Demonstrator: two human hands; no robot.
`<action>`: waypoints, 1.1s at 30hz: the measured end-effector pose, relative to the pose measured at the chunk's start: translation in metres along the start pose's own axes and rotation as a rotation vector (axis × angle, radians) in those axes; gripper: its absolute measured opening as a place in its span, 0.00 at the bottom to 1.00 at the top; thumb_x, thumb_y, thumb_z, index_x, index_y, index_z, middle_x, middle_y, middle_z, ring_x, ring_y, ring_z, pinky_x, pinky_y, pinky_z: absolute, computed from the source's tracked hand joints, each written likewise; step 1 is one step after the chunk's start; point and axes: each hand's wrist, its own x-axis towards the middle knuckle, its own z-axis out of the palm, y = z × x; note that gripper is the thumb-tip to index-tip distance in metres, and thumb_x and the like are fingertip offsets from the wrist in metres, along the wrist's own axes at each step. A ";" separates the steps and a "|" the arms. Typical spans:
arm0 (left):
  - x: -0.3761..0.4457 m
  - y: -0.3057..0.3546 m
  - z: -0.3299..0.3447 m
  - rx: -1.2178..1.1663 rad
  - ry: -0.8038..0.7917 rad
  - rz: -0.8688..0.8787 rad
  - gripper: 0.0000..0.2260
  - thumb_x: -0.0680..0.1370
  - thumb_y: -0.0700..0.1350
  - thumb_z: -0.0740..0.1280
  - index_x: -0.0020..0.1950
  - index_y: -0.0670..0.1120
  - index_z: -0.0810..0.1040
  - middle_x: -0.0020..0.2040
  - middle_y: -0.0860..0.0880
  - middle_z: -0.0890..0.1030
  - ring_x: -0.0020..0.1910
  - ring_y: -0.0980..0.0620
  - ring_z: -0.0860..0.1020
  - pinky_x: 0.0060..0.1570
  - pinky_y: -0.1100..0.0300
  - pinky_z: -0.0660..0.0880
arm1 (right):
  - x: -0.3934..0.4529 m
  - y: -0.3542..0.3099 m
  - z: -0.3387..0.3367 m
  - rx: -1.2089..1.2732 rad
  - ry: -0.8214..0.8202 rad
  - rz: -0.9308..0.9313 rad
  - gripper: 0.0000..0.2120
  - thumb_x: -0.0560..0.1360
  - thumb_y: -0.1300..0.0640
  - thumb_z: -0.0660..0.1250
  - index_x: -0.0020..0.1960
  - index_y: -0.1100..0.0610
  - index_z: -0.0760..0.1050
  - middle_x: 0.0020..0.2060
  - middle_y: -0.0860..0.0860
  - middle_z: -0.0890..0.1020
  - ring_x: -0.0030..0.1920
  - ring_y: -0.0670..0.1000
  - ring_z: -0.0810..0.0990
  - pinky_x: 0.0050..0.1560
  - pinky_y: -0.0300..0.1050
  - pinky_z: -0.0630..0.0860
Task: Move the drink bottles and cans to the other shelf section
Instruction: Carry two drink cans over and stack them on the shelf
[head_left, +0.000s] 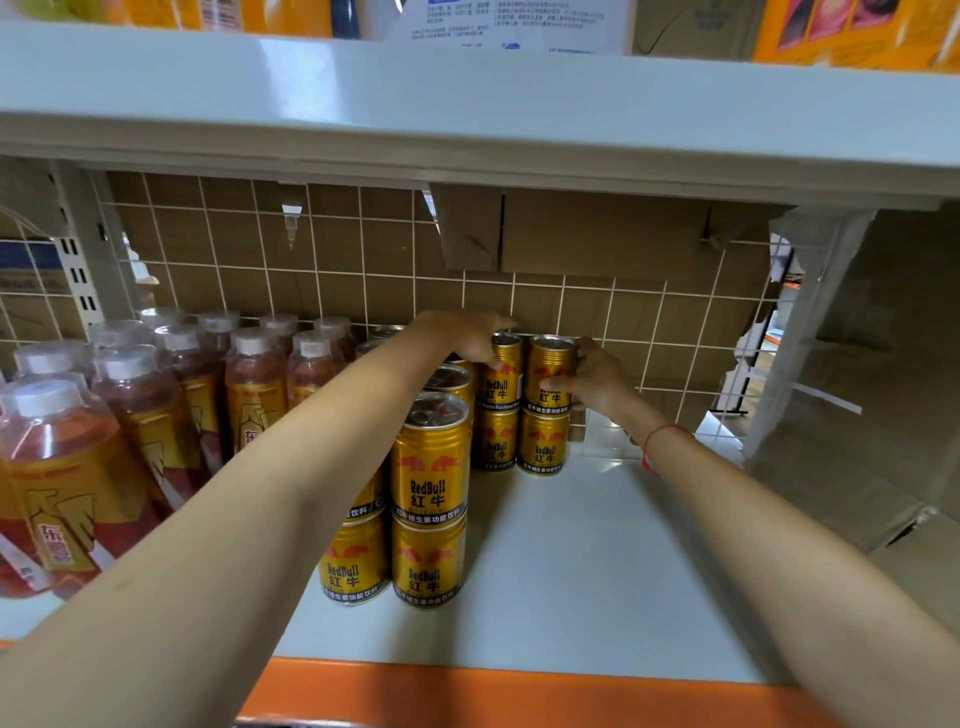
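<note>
Gold Red Bull cans stand stacked two high on the white shelf (597, 571). My left hand (470, 338) reaches to the back and grips the top of an upper can (501, 382) in the rear row. Beside it, my right hand (592, 376) holds the side of the neighbouring upper can (548, 371), thumb across its label. Both cans sit on lower cans (543, 444). A nearer stack (428, 499) stands in front, partly hidden by my left forearm. Bottles with white caps (140, 405) fill the left part of the shelf.
A wire grid (363, 270) backed by cardboard closes the rear. The shelf above (467, 119) hangs low over the cans. White bare shelf surface lies right of the cans, ending at a torn plastic-wrapped upright (810, 322). An orange strip (519, 696) edges the front.
</note>
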 end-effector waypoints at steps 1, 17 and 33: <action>0.000 0.000 0.000 -0.004 0.001 0.002 0.32 0.78 0.46 0.67 0.77 0.51 0.55 0.76 0.46 0.61 0.73 0.44 0.63 0.68 0.48 0.65 | 0.000 0.000 0.000 -0.002 -0.005 0.001 0.32 0.67 0.61 0.76 0.67 0.57 0.67 0.63 0.57 0.76 0.62 0.59 0.76 0.55 0.59 0.78; -0.003 0.008 0.011 0.002 0.008 -0.037 0.30 0.78 0.43 0.66 0.77 0.48 0.56 0.73 0.44 0.65 0.69 0.44 0.68 0.61 0.52 0.70 | -0.001 0.001 0.001 -0.110 0.059 -0.018 0.31 0.67 0.57 0.77 0.65 0.58 0.68 0.59 0.56 0.79 0.59 0.57 0.78 0.59 0.54 0.75; -0.145 0.034 0.011 0.000 0.521 -0.032 0.23 0.80 0.48 0.60 0.75 0.46 0.62 0.68 0.42 0.72 0.67 0.43 0.69 0.62 0.52 0.68 | -0.140 -0.075 -0.017 -0.335 0.156 -0.214 0.20 0.75 0.59 0.67 0.66 0.58 0.70 0.61 0.58 0.76 0.60 0.58 0.75 0.57 0.47 0.70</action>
